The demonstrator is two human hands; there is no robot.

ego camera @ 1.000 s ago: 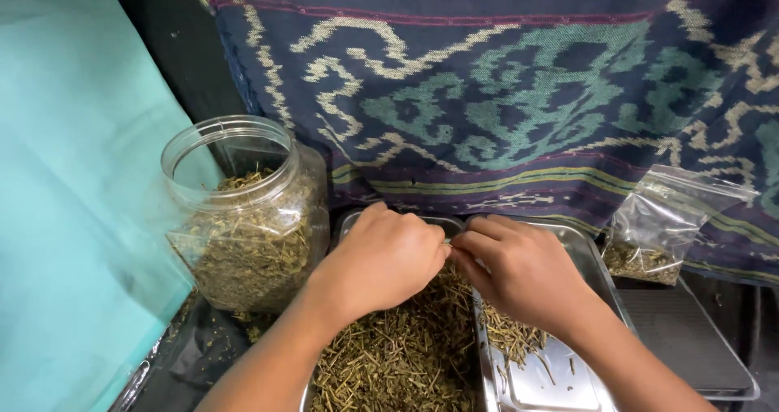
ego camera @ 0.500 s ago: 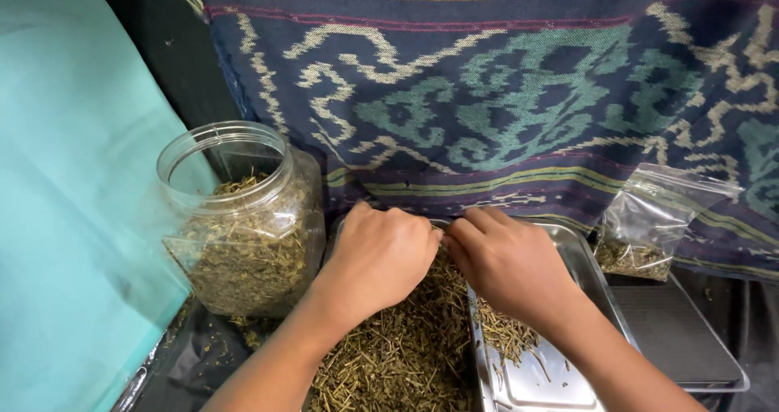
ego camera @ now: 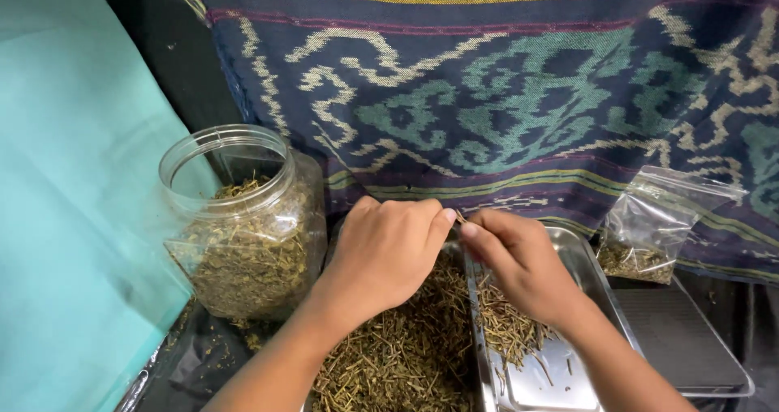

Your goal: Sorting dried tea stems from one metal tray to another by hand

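teal cloth (ego camera: 73, 217), far left, hanging flat. clear plastic jar (ego camera: 243, 225), lid off, part filled with dried stems, just left of the hands. left hand (ego camera: 385, 250), curled knuckles-up over the loose stem pile (ego camera: 389, 363), fingertips pinching a thin stem (ego camera: 459, 216) together with the right hand (ego camera: 519, 266); both hands grasp it, equally near. the stem's long axis runs up-left from the fingertips. steel tray (ego camera: 592, 274) beneath the right hand, a few stems inside. small clear bag (ego camera: 649, 233), far right, against the patterned woven cloth (ego camera: 503, 96).
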